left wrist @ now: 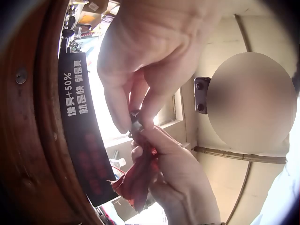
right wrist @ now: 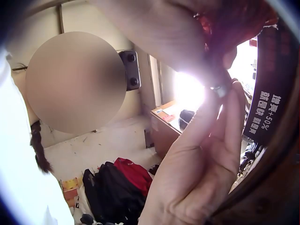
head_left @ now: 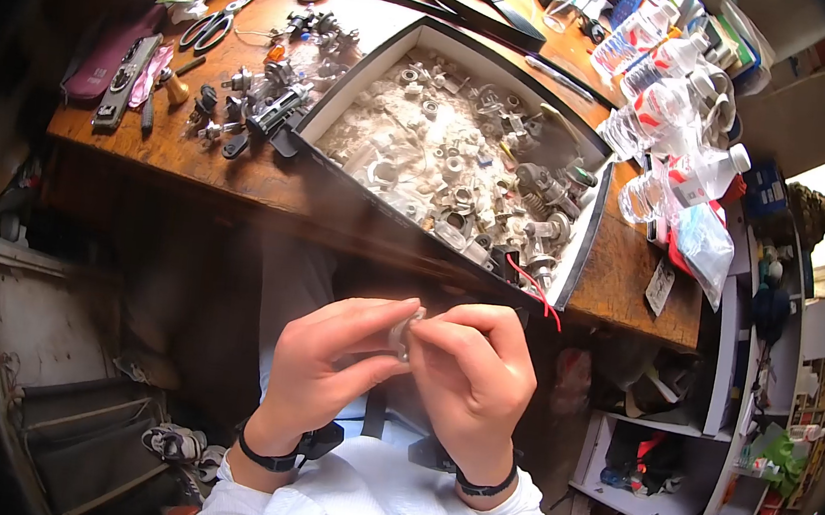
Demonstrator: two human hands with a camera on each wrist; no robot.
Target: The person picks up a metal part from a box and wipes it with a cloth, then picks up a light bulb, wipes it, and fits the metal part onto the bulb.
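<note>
Over the lap, in the head view, both hands meet at a small shiny, glassy-looking part (head_left: 404,335). The left hand (head_left: 327,349) pinches its one side between thumb and extended fingers. From the other side the right hand (head_left: 474,370) grips it with bent fingers. In the left wrist view the part (left wrist: 136,125) shows a metallic gleam, mostly covered by fingertips; its exact kind cannot be told. A crumpled red cloth (left wrist: 136,180) hangs from the right hand's grasp. The right wrist view shows this cloth (right wrist: 241,21) at the top and the part (right wrist: 218,90) between the fingertips.
Just beyond the hands, a shallow black-edged box (head_left: 365,132) of small lamp parts overhangs the table edge, red wires (head_left: 539,293) dangling. Metal fittings (head_left: 272,107), scissors (head_left: 218,24) and a multi-tool (head_left: 129,82) lie left. Plastic bottles (head_left: 664,113) crowd the right.
</note>
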